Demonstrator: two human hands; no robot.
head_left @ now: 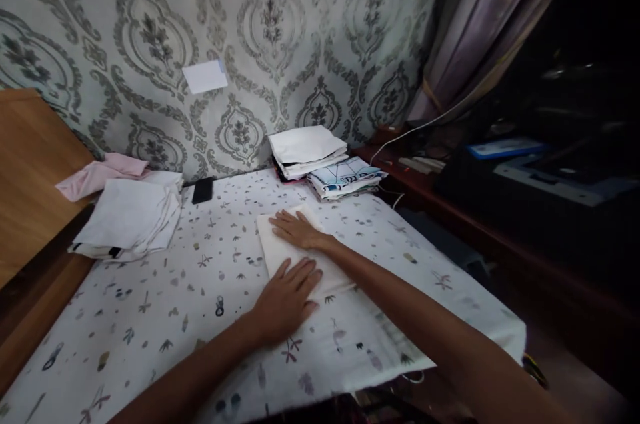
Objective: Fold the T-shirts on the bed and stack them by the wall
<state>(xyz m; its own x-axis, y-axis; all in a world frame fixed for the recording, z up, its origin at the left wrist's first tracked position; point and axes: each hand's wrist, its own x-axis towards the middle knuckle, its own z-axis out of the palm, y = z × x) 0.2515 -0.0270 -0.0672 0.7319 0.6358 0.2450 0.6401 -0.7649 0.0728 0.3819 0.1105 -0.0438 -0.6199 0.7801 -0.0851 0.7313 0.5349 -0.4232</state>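
Observation:
A folded white cloth (273,247) lies flat on the patterned sheet (200,304) in the middle of the view. My left hand (287,301) rests on its near left edge, palm down and fingers stretched out. Farther up, my right hand (297,229) lies flat across the upper part of the cloth, fingers extended. Neither hand grips anything. Part of the cloth is hidden under my hands and right forearm.
Behind the cloth stand a stack of folded white cloths (307,144) and a printed folded stack (347,177). A white pile (130,214), a pink cloth (103,174) and a black phone (203,191) lie left. A dark reddish shelf (425,184) runs along the right.

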